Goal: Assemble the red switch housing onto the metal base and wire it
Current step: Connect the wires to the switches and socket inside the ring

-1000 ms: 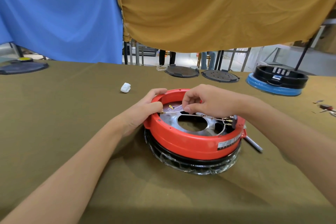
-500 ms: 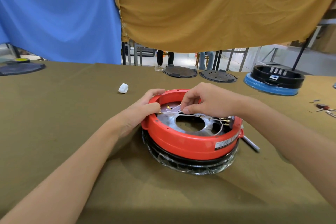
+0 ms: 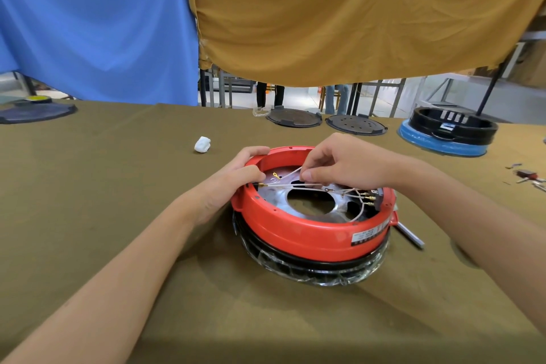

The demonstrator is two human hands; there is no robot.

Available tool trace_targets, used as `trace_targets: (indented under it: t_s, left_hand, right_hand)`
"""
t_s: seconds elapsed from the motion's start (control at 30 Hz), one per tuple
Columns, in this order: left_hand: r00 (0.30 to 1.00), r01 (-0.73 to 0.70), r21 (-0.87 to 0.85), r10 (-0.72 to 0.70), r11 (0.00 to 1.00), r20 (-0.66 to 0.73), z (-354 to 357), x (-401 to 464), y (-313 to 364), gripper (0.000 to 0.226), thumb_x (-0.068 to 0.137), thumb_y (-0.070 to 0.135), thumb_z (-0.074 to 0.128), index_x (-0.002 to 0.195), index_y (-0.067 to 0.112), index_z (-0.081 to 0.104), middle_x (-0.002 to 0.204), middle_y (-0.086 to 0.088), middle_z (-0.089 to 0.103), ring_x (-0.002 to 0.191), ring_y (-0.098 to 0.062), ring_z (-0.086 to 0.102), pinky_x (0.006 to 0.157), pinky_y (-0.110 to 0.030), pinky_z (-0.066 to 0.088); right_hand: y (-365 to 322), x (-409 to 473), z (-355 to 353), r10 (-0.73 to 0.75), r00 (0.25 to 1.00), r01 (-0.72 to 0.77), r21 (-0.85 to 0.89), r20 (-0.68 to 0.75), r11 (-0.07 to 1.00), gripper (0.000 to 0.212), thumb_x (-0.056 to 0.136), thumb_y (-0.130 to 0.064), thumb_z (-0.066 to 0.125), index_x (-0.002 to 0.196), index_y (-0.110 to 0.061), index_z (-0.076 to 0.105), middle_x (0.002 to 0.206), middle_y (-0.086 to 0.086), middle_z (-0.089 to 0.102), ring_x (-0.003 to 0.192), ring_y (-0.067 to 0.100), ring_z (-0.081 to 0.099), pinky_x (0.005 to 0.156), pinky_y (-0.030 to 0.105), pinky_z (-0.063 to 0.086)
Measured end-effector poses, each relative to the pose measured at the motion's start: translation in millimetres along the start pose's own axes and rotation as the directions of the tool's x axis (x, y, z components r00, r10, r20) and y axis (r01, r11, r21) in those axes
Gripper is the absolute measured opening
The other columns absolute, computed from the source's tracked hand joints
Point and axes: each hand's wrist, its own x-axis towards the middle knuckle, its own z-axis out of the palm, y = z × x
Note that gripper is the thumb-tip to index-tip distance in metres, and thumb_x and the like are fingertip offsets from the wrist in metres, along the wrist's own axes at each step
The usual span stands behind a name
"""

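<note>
While each hand [image 3: 345, 162] pinches white wires [image 3: 295, 185], the red housing's label [image 3: 367, 236] stays unreadable.

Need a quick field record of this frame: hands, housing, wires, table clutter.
left hand: on the housing rim, thumb and finger pinching a brass wire terminal
right hand: over the housing, pinching white wires
housing: red ring, stacked on a black plastic-wrapped base
metal plate: inside housing, big centre hole
wires: run from the left hand across to black terminal block
table: white wad, two black discs, black-and-blue unit
</note>
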Motion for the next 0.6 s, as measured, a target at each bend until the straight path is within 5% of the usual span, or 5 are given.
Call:
trace_targets:
  t_s: [0.17, 0.3, 0.43, 0.53, 0.6]
  left_hand:
    - [1.000, -0.023, 0.000, 0.023, 1.000, 0.004, -3.6, 5.5, -5.2, 0.050, 0.076, 0.038, 0.057, 0.125, 0.048, 0.055, 0.127, -0.005, 0.062, 0.096, -0.015, 0.063, 0.080, -0.031, 0.048]
    - [0.997, -0.033, 0.025, 0.034, 0.999, -0.071, -4.6, 11.3, -6.2, 0.052, 0.072, 0.034, 0.058, 0.123, 0.045, 0.055, 0.126, 0.000, 0.058, 0.092, -0.010, 0.063, 0.083, -0.033, 0.050]
    - [0.990, -0.049, 0.058, 0.056, 0.997, -0.128, -8.3, 13.5, -4.7, 0.053, 0.067, 0.030, 0.058, 0.118, 0.044, 0.059, 0.118, 0.004, 0.061, 0.082, -0.006, 0.064, 0.067, -0.022, 0.052]
    - [0.980, -0.049, 0.019, 0.051, 0.999, -0.190, -14.7, 16.9, -5.5, 0.053, 0.063, 0.024, 0.056, 0.112, 0.042, 0.065, 0.116, 0.003, 0.064, 0.086, -0.013, 0.064, 0.072, -0.031, 0.053]
    - [0.973, -0.042, -0.042, 0.032, 0.998, -0.231, -16.8, 18.4, -6.8, 0.047, 0.068, 0.021, 0.055, 0.110, 0.038, 0.067, 0.113, -0.002, 0.066, 0.087, -0.019, 0.061, 0.078, -0.037, 0.049]
  right_hand:
    - [1.9, -4.6, -3.7, 0.027, 0.997, -0.027, 0.009, -0.066, 1.000, 0.014, 0.095, -0.028, 0.064, 0.088, -0.025, 0.076, 0.077, -0.010, 0.074, 0.062, 0.001, 0.065, 0.060, 0.019, 0.052]
    - [15.7, -13.8, -9.7, 0.078, 0.947, -0.038, 0.131, -0.311, 0.991, 0.012, 0.094, -0.024, 0.063, 0.092, -0.022, 0.074, 0.082, -0.008, 0.075, 0.078, 0.009, 0.071, 0.075, 0.028, 0.060]
    - [49.0, -26.8, -15.8, 0.356, 0.722, -0.032, 0.485, -0.594, 0.874, 0.013, 0.096, -0.013, 0.060, 0.094, -0.018, 0.072, 0.079, -0.003, 0.074, 0.071, 0.006, 0.069, 0.063, 0.015, 0.054]
    - [78.6, -37.0, -7.5, 0.615, 0.505, -0.049, 0.692, -0.605, 0.720, 0.017, 0.095, -0.007, 0.054, 0.101, -0.010, 0.070, 0.082, 0.002, 0.070, 0.073, 0.011, 0.063, 0.064, 0.021, 0.051]
    - [96.3, -43.3, 5.3, 0.661, 0.466, -0.140, 0.688, -0.588, 0.712, 0.019, 0.093, -0.004, 0.053, 0.102, -0.009, 0.070, 0.083, 0.003, 0.069, 0.078, 0.014, 0.062, 0.070, 0.025, 0.051]
